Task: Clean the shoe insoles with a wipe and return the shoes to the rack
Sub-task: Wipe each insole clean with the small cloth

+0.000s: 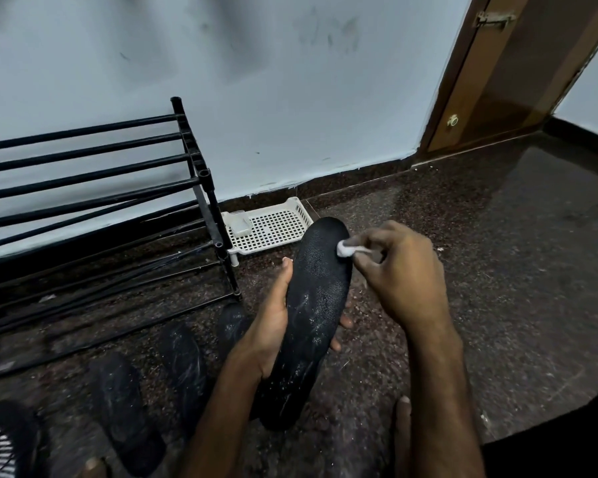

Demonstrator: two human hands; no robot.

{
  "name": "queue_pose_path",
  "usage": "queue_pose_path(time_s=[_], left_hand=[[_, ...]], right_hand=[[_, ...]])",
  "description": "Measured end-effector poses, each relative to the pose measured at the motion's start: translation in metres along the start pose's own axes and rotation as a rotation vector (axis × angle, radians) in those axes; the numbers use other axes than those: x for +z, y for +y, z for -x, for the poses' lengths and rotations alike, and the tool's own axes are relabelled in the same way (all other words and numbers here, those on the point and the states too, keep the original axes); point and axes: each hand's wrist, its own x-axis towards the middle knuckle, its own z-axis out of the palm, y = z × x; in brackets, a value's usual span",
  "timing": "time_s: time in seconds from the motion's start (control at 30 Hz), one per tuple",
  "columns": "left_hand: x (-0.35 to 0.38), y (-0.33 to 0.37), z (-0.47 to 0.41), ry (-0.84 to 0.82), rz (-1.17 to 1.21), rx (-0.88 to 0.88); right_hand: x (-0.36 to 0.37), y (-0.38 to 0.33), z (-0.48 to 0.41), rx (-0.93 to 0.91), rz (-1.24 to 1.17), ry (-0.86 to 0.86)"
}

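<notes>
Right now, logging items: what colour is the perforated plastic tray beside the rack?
The perforated plastic tray is white; head view.

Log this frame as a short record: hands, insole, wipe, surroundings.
left hand: grips the black insole from beneath, toe end tilted up
right hand: pinches a white wipe against the insole's toe end
insole surface: pale specks and streaks on the lower half
floor: three more dark insoles lying left of the held one
rack: black bars, at left
tray: white perforated tray beside the rack, small clear box in it
</notes>
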Motion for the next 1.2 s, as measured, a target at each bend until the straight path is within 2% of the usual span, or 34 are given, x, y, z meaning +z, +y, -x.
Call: queue_pose_path(time_s=[0.03, 0.13, 0.2, 0.23, 0.33, 0.37, 0.4, 0.47, 0.5, 0.53, 0.63, 0.67, 0.7, 0.8, 0.83, 0.97, 1.0, 1.1, 1.13, 1.2], left_hand=[[0.0, 0.0, -0.001, -0.002, 0.0, 0.004], [-0.002, 0.005, 0.002, 0.007, -0.02, 0.022], [-0.003, 0.007, 0.003, 0.012, -0.03, 0.022], [-0.004, 0.006, 0.003, 0.018, -0.028, 0.025], [-0.001, 0.002, 0.0, 0.031, -0.026, 0.026], [-0.002, 0.002, -0.002, 0.04, -0.016, 0.03], [-0.002, 0.002, -0.002, 0.048, -0.01, 0.036], [-0.003, 0.003, -0.002, 0.067, -0.031, 0.036], [-0.005, 0.003, -0.001, 0.074, -0.045, 0.028], [-0.005, 0.003, -0.001, 0.076, -0.054, 0.023], [-0.005, 0.002, -0.003, 0.098, -0.055, 0.048], [-0.003, 0.002, -0.003, 0.108, -0.042, 0.048], [-0.002, 0.003, -0.003, 0.109, -0.033, 0.049], [0.0, 0.004, -0.002, 0.107, -0.067, 0.047], [0.001, 0.004, -0.001, 0.117, -0.086, 0.043], [0.004, 0.003, -0.001, 0.139, -0.107, 0.062], [0.005, 0.003, -0.001, 0.136, -0.099, 0.063], [0.001, 0.003, -0.001, 0.128, -0.109, 0.045], [0.0, 0.003, 0.0, 0.123, -0.121, 0.032], [0.0, 0.003, 0.001, 0.106, -0.134, 0.004]], right_hand=[[0.001, -0.001, -0.003, -0.027, -0.031, 0.001], [0.003, 0.005, 0.002, -0.013, -0.219, -0.314], [0.004, 0.015, 0.008, 0.015, -0.225, -0.402], [0.006, 0.019, 0.009, 0.016, -0.21, -0.354], [0.009, 0.016, 0.002, -0.023, -0.132, -0.039], [0.011, 0.014, 0.0, -0.034, -0.15, -0.028], [0.012, 0.014, 0.0, -0.034, -0.193, -0.102], [0.014, 0.017, 0.004, 0.026, -0.275, -0.389], [0.015, 0.019, 0.008, 0.044, -0.278, -0.457], [0.017, 0.022, 0.01, 0.043, -0.267, -0.431], [0.02, 0.016, 0.008, -0.012, -0.167, -0.118], [0.021, 0.01, 0.006, -0.033, -0.155, -0.083], [0.022, 0.005, 0.005, -0.051, -0.175, -0.114], [0.024, 0.001, 0.008, -0.036, -0.262, -0.373], [0.025, 0.005, 0.009, -0.018, -0.233, -0.366], [0.026, 0.008, 0.01, -0.012, -0.123, -0.027], [0.027, 0.008, 0.009, -0.022, -0.161, -0.053], [0.026, 0.012, 0.009, 0.009, -0.293, -0.349], [0.025, 0.015, 0.011, 0.029, -0.272, -0.373], [0.022, 0.019, 0.01, 0.058, -0.204, -0.235]])
